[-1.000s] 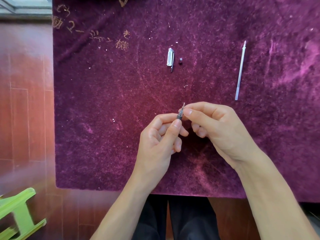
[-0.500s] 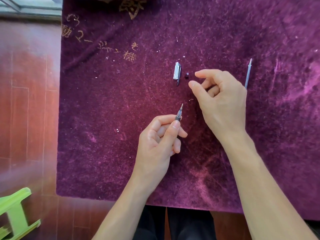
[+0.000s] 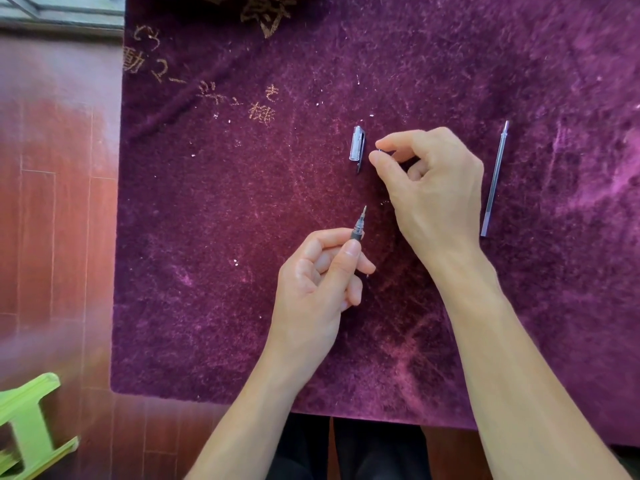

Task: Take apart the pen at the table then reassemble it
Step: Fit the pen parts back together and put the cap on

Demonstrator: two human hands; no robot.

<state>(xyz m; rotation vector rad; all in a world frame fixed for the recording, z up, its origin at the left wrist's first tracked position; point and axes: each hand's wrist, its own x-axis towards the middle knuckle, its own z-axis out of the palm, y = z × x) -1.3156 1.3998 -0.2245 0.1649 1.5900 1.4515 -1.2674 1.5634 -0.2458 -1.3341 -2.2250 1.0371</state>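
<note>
Right hand (image 3: 433, 188) fingers (image 3: 398, 142) pinched beside cap (image 3: 357, 144)

Pen (image 3: 358, 227) in pieces: clear cap (image 3: 358, 147), thin refill (image 3: 494, 181).

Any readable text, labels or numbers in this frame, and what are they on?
Gold embroidered characters on the purple cloth, upper left: seen upside down and blurred, not readable.
Larger gold character at the cloth's top edge: cut off, not readable.
Pen cap and refill: no print visible.
</note>
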